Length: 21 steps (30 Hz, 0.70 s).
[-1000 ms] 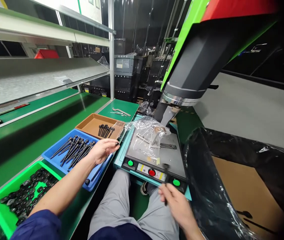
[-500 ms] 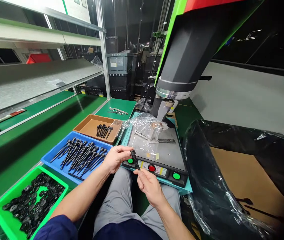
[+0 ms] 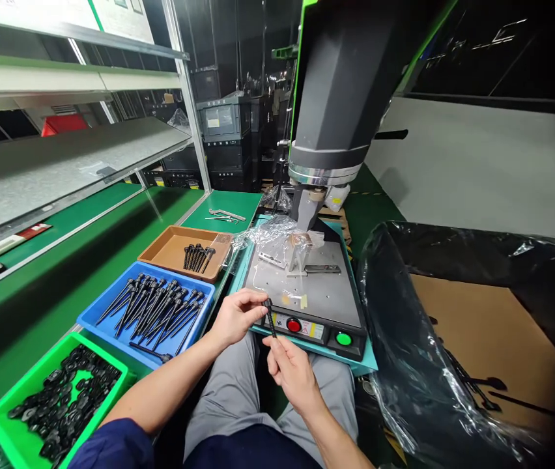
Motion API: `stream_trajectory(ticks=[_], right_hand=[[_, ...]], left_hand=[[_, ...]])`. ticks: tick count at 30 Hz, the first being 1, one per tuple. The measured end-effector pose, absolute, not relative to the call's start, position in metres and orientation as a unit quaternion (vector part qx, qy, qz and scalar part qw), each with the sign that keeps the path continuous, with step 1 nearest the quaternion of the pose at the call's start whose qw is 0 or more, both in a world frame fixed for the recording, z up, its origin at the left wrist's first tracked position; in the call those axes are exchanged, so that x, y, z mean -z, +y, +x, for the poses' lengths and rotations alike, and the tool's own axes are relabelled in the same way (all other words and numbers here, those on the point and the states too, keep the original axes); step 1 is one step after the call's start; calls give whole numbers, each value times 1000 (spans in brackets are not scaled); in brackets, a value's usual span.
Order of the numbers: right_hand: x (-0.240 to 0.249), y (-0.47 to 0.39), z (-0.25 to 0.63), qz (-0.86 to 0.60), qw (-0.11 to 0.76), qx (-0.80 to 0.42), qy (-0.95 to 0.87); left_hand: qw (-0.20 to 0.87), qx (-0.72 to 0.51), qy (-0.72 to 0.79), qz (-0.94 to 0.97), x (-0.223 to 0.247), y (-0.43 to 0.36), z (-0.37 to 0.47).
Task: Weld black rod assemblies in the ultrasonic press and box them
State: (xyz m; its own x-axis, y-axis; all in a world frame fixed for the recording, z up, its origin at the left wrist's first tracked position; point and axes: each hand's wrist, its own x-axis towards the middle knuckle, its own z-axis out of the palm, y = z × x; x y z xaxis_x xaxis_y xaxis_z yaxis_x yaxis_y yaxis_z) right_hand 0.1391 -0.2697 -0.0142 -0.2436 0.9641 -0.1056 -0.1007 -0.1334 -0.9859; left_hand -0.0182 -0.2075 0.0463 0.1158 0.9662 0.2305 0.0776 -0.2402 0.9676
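Between my two hands is a black ribbed rod point(image 3: 271, 320) with a wider head, tilted slightly from upright. The fingertips of my left hand point(image 3: 237, 318) pinch it near its head. Lower down, my right hand point(image 3: 293, 372) has its thumb and fingers closed on the other end, which is hidden in the grip. Both hands are above my lap, in front of the machine's panel with its red button point(image 3: 294, 325) and green button point(image 3: 343, 339).
At left are a blue tray point(image 3: 82, 317) of long black rods, a brown tray point(image 3: 160, 244) of shorter ones and a green bin point(image 3: 1, 426) of black round parts. The machine's head point(image 3: 329, 130) overhangs a metal fixture point(image 3: 299, 255). A plastic-lined box point(image 3: 399, 365) stands at right.
The view has shifted slightly. The rod and my left hand have moved a little to the right, and both hands still grip the rod. More black pieces show in the box at right.
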Motion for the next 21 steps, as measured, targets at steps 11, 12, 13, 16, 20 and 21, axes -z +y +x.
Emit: stream_trajectory(ticks=[11,12,13,16,20,21], right_hand=[[39,-245,178,-387,532,-697,-286],[41,-242,180,-385,536,-698,-279],[42,-240,181,-384,540,-699,-269],[42,-232,191,-397,544,-701,-235],[33,-208,217,-439,582,-650,-215],[30,-200,225,-448,597,-630,-215]], left_hand=[[423,-374,439,699,-10,-213,34],[421,-375,434,702,-4,-215,39],[419,-378,433,703,1,-215,42],[411,-401,461,677,19,-209,40],[400,-487,589,506,45,-173,9],[398,-513,613,449,50,-160,-1]])
